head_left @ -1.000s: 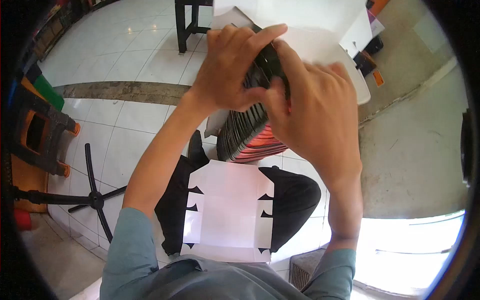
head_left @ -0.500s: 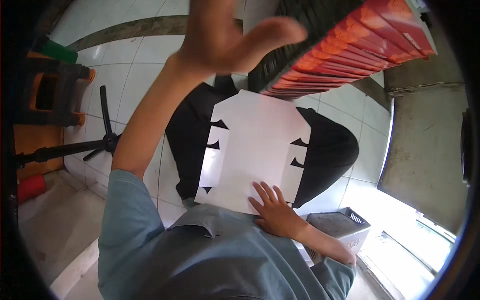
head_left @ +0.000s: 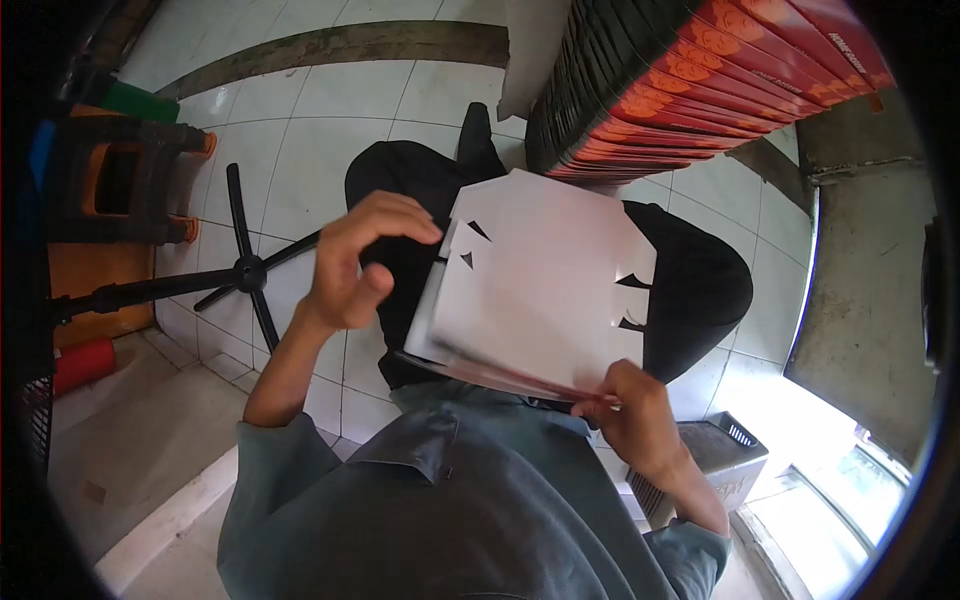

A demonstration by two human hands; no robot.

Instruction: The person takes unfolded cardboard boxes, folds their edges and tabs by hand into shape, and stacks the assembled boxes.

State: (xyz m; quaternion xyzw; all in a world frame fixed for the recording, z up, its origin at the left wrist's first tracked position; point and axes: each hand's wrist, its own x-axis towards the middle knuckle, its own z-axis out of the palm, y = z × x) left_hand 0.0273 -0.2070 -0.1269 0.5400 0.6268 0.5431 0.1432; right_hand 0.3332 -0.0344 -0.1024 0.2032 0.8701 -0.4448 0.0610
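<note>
A white die-cut card sheet (head_left: 545,275) with cut-out notches along both sides lies across the lap, over dark trousers. More layers show beneath its near left side, with a thin reddish edge along the front. My right hand (head_left: 640,415) pinches the near right corner between thumb and fingers. Beside the sheet's left edge hovers my left hand (head_left: 360,265), its fingers bent and the thumb apart, with nothing in it. Whether its fingertips touch the sheet I cannot tell.
A tall stack of red and black printed covers (head_left: 690,90) stands at the upper right. On the left are a black stand with legs (head_left: 248,273) and a dark stool with orange parts (head_left: 120,180). A grey basket (head_left: 720,450) sits at the lower right on white floor tiles.
My left hand has come down from near the stack to the sheet's left side. My right hand went from lying flat on the sheet to pinching its corner. Layers beneath now show.
</note>
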